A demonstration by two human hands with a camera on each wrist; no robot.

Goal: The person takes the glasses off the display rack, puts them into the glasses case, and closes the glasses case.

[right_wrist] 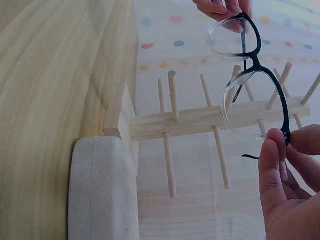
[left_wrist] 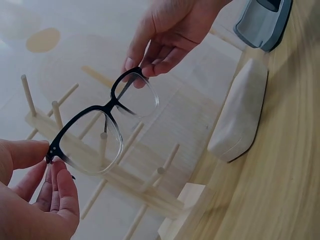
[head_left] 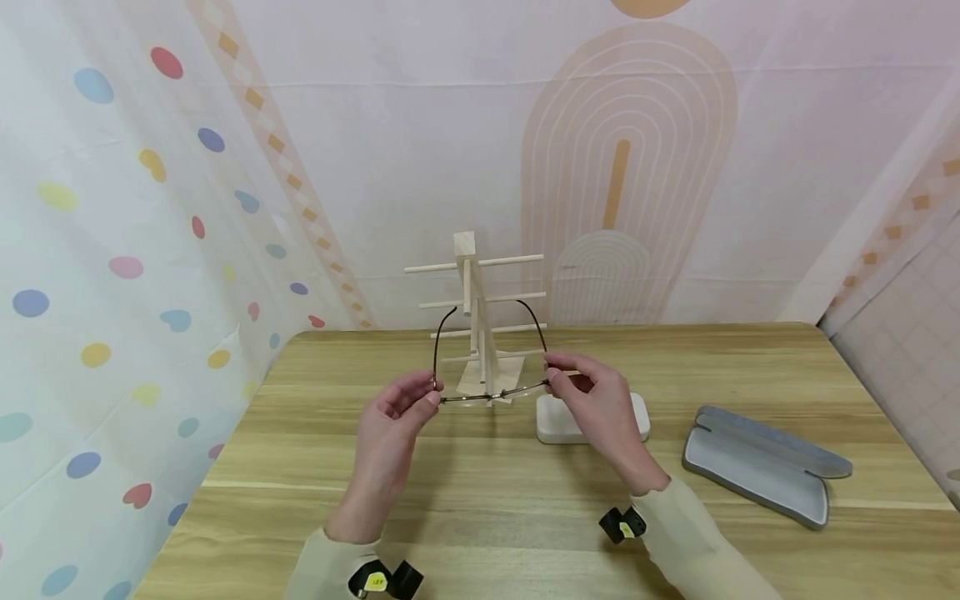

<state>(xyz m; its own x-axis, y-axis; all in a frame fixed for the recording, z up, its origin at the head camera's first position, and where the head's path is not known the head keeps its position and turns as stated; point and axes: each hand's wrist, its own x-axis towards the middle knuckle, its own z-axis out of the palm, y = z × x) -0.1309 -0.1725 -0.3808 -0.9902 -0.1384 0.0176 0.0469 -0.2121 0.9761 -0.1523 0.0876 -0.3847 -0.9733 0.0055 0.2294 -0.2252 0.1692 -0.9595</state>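
A pair of eyeglasses (left_wrist: 107, 109) with a black upper frame and clear lower rims is held up in front of a wooden peg stand (head_left: 483, 333). My left hand (head_left: 396, 417) pinches one front corner, by the hinge, between thumb and fingers. At the opposite corner my right hand (head_left: 597, 406) pinches the frame the same way. Both temples are unfolded and point away toward the stand, overlapping its lower pegs in the head view. In the right wrist view the lenses (right_wrist: 245, 107) overlap the stand's post and pegs.
A closed white glasses case (left_wrist: 240, 110) lies on the wooden table (head_left: 465, 500), partly behind my right hand in the head view. Farther right is an open grey glasses case (head_left: 757, 467). A patterned curtain (head_left: 420, 167) hangs behind the table.
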